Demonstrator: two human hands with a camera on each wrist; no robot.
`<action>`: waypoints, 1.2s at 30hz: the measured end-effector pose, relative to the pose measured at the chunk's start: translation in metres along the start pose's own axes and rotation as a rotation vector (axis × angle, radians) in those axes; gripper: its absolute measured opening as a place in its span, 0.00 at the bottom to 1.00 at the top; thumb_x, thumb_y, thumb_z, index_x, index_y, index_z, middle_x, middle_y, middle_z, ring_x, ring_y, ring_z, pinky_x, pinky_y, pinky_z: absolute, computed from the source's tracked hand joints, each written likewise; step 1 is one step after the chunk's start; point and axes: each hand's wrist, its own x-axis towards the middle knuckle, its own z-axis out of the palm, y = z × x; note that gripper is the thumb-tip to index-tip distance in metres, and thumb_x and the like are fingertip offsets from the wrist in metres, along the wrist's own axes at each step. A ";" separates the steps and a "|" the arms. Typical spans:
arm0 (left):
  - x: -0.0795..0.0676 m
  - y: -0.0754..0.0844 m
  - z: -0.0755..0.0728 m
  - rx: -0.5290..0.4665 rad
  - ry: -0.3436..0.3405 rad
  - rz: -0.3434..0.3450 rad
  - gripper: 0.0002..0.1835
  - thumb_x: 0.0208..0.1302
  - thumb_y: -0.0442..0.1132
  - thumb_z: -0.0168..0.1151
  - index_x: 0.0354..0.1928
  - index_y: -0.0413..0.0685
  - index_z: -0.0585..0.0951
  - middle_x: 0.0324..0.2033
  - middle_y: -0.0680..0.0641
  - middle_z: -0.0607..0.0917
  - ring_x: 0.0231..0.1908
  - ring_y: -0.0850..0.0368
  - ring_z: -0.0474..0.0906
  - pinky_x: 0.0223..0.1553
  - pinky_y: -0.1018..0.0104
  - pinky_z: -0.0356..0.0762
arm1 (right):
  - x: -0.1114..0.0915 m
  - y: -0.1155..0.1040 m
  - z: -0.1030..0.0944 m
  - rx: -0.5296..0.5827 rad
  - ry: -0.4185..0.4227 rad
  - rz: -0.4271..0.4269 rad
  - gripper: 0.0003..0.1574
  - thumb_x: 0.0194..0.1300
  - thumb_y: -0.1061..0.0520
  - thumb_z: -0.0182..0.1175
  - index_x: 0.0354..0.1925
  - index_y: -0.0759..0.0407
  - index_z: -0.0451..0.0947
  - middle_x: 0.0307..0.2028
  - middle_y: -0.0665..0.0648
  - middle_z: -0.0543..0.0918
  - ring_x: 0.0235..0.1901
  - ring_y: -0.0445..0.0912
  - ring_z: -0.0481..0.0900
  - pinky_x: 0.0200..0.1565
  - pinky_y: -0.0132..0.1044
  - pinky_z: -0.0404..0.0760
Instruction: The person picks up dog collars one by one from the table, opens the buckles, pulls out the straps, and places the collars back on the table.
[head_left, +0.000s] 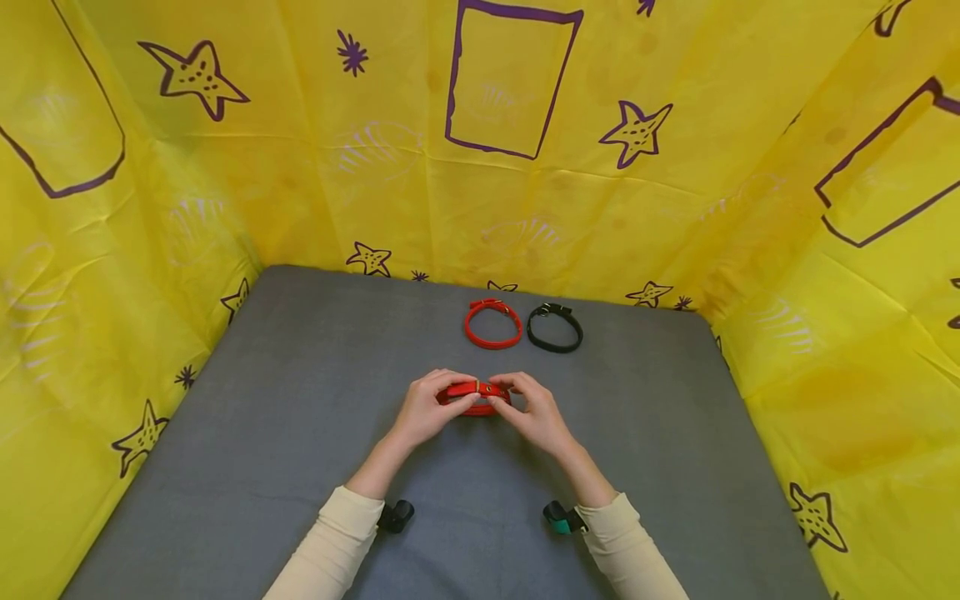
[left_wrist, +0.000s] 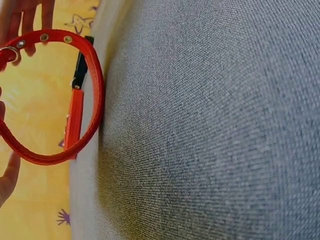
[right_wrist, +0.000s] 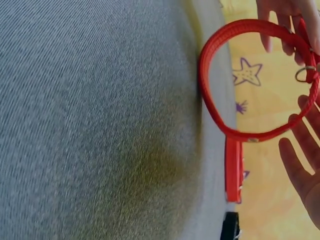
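Left hand (head_left: 426, 406) and right hand (head_left: 538, 414) pinch the red collar (head_left: 462, 389) between them, apparently adjusting its buckle (head_left: 477, 387); fingertip precision seems needed next.

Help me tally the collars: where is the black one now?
In the head view, the black collar lies on the grey tabletop near its far edge, right of the unheld red collar and beyond the right hand.
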 end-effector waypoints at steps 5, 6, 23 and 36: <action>0.000 0.001 0.001 -0.005 -0.006 -0.005 0.13 0.54 0.41 0.75 0.43 0.51 0.87 0.37 0.56 0.86 0.38 0.59 0.79 0.38 0.64 0.78 | 0.003 -0.002 0.004 -0.002 -0.015 0.021 0.14 0.65 0.55 0.66 0.49 0.53 0.81 0.41 0.47 0.81 0.37 0.44 0.75 0.38 0.52 0.78; -0.001 0.001 0.001 -0.007 -0.007 -0.009 0.13 0.54 0.40 0.75 0.43 0.50 0.87 0.37 0.55 0.86 0.38 0.59 0.79 0.38 0.64 0.78 | 0.003 -0.002 0.005 -0.003 -0.016 0.022 0.13 0.65 0.55 0.65 0.49 0.53 0.81 0.41 0.46 0.81 0.36 0.43 0.74 0.37 0.52 0.78; -0.004 0.003 0.003 -0.096 0.026 -0.056 0.13 0.56 0.40 0.73 0.44 0.49 0.87 0.38 0.52 0.86 0.36 0.55 0.80 0.35 0.56 0.81 | -0.002 0.002 0.001 -0.009 0.039 0.016 0.11 0.64 0.57 0.66 0.47 0.52 0.82 0.41 0.47 0.82 0.37 0.45 0.77 0.39 0.51 0.79; -0.004 0.003 0.006 -0.101 0.021 -0.049 0.13 0.54 0.40 0.74 0.43 0.49 0.87 0.37 0.53 0.87 0.37 0.55 0.80 0.34 0.63 0.78 | 0.002 -0.001 0.001 -0.014 0.029 0.001 0.16 0.63 0.56 0.68 0.50 0.53 0.81 0.44 0.48 0.82 0.40 0.44 0.77 0.39 0.39 0.78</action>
